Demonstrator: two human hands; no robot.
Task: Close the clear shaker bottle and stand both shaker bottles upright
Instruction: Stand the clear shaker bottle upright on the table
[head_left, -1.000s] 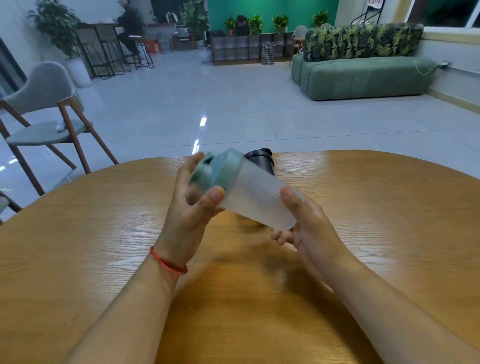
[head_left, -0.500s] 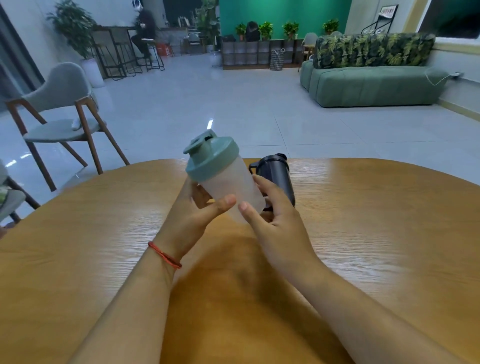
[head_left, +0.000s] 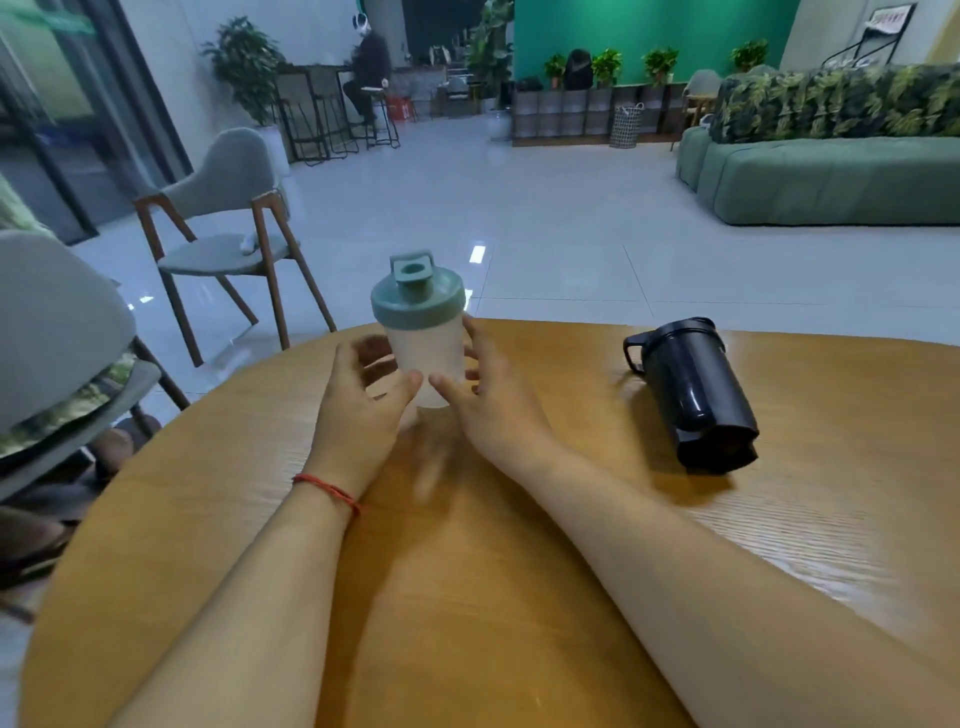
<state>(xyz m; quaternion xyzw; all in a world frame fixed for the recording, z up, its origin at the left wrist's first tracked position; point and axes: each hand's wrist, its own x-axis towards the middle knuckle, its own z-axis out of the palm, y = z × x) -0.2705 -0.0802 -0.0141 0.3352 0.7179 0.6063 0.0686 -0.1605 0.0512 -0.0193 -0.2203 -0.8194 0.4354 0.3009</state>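
Observation:
The clear shaker bottle (head_left: 426, 358) stands upright on the round wooden table (head_left: 519, 597), left of centre, with its green lid (head_left: 417, 299) on. My left hand (head_left: 358, 415) cups its left side, thumb on the front near the base. My right hand (head_left: 493, 405) wraps its right side, fingers behind and thumb in front. The fingers of both hands look blurred. The black shaker bottle (head_left: 696, 395) lies on its side to the right, lid end pointing away from me, apart from both hands.
The table's far edge runs just behind both bottles. Two grey chairs (head_left: 228, 208) stand left of the table, one close to its edge. A green sofa (head_left: 831, 176) sits far right, and a person sits at a distant counter.
The clear bottle went from tilted in both hands to standing upright on the table. The view has swung left, so the black bottle now appears far to the right.

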